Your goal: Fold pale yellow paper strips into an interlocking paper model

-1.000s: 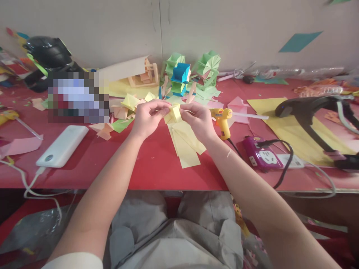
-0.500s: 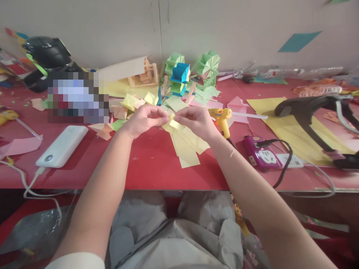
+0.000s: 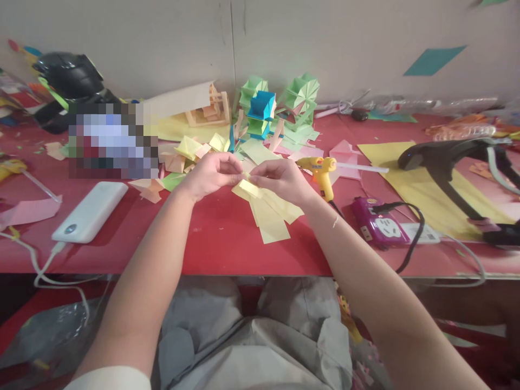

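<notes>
My left hand (image 3: 216, 174) and my right hand (image 3: 281, 180) meet at the middle of the red table, fingertips nearly touching. Both pinch a small piece of pale yellow paper (image 3: 246, 175), mostly hidden by the fingers. Just below them lies a small folded yellow piece (image 3: 248, 188), on top of fanned pale yellow paper strips (image 3: 271, 216). A yellow glue gun (image 3: 324, 176) rests right of my right hand. Behind the hands stand a blue and green folded paper piece (image 3: 260, 111) and green paper shapes (image 3: 301, 93).
A white power bank (image 3: 90, 212) with a cable lies at the left. To the right are a purple power socket (image 3: 379, 222), a yellow sheet (image 3: 455, 203) and a black headset strap (image 3: 441, 173). Paper scraps surround the small wooden frame (image 3: 208, 111).
The fingertips have drawn closer together, my right hand shifting slightly left. The folded yellow piece below them now shows more fully and sits a little lower and to the left.
</notes>
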The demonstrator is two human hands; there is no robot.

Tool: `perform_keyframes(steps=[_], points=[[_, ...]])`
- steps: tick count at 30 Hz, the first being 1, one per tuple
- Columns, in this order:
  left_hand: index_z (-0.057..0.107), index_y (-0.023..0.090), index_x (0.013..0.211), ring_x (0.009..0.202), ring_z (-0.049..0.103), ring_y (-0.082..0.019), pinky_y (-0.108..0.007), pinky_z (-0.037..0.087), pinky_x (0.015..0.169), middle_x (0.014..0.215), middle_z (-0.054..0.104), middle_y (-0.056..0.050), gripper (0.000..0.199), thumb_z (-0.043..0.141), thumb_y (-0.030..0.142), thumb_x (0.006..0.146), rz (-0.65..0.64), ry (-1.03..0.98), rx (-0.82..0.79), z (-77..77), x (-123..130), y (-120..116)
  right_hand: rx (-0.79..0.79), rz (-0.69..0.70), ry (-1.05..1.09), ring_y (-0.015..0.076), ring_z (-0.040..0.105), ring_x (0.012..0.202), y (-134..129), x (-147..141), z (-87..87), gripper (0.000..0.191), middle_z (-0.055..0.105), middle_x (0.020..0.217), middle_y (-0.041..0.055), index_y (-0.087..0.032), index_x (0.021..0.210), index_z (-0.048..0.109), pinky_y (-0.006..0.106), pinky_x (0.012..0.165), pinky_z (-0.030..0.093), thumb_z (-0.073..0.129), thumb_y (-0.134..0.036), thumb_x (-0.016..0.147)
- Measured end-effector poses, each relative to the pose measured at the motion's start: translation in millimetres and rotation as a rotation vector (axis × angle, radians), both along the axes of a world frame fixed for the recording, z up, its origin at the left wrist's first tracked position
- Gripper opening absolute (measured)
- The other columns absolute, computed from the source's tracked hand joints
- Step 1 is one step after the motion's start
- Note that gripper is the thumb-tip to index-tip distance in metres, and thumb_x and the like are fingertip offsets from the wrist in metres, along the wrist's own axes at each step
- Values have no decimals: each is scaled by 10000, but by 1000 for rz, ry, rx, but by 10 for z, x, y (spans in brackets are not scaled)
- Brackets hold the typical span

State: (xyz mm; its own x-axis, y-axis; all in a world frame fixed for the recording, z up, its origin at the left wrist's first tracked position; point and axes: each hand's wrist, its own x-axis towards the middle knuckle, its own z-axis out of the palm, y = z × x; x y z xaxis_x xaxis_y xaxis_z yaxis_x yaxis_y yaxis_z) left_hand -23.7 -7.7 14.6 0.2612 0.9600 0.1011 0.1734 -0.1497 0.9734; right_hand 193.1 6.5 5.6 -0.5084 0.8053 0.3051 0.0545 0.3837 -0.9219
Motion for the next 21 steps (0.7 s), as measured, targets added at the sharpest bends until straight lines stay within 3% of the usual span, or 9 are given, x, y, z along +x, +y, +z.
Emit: perform_keyframes(steps=[6,12,16,21], points=[[747,165,849,796,720,-197,-312,581,721,846,763,-71,339,891,422,683,-34,40,3,-15,-11,9,-10,-9,-1,121,582,693,-1,-2,-10,303,698,789,44,-144,800,733,277,625,458,785,-442,802],[785,169,839,705,695,-176,-300,557,672,774,751,-56,269,831,423,761,-53,151,77,-26,-19,10,-21,-8,-39,94,490,620,-9,-8,36,378,604,670,8,-135,726,696,264,564,371,761,-495,820],[788,169,860,791,719,-195,-304,570,727,842,770,-65,314,807,473,783,-78,173,130,-27,6,8,-46,-9,-63,83,433,574,6,-12,28,420,531,607,-21,-145,693,651,260,525,313,767,-534,801],[778,164,879,859,731,-210,-305,586,761,903,783,-80,384,833,519,744,-82,115,129,-18,48,-1,38,-42,-65,93,450,612,24,-19,-15,385,552,659,-12,-152,735,641,268,571,347,704,-511,859]])
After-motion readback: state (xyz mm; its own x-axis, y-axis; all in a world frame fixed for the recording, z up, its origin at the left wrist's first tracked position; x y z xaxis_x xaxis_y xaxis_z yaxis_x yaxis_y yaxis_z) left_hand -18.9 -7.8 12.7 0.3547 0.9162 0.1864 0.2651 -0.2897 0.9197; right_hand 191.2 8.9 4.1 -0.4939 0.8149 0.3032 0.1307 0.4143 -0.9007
